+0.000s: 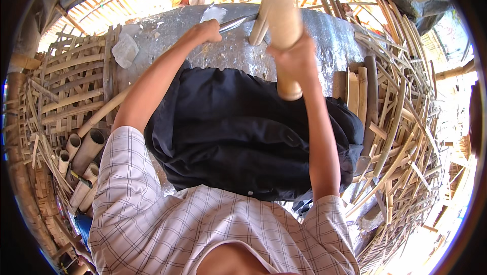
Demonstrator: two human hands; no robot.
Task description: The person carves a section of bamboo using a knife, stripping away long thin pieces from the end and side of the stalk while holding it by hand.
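Observation:
My left hand [208, 30] is closed round the handle end of a long-bladed knife [236, 22], whose metal blade points to the right. The blade's far end meets a short upright piece of bamboo [258, 30], but I cannot tell whether it cuts into it. Raised in my right hand [296, 57] is a thick pale bamboo club [283, 16], its upper part blurred and partly in front of the upright piece. My fingers wrap round its lower part, and its rounded butt end [290, 91] sticks out below them.
Black cloth [238, 128] covers my lap. Beyond it lies a grey sheet [167, 37] with a pale stone [125, 50] on it. Split bamboo strips [401, 118] are heaped at the right. A woven bamboo lattice [73, 80] and several cut bamboo tubes [89, 151] stand at the left.

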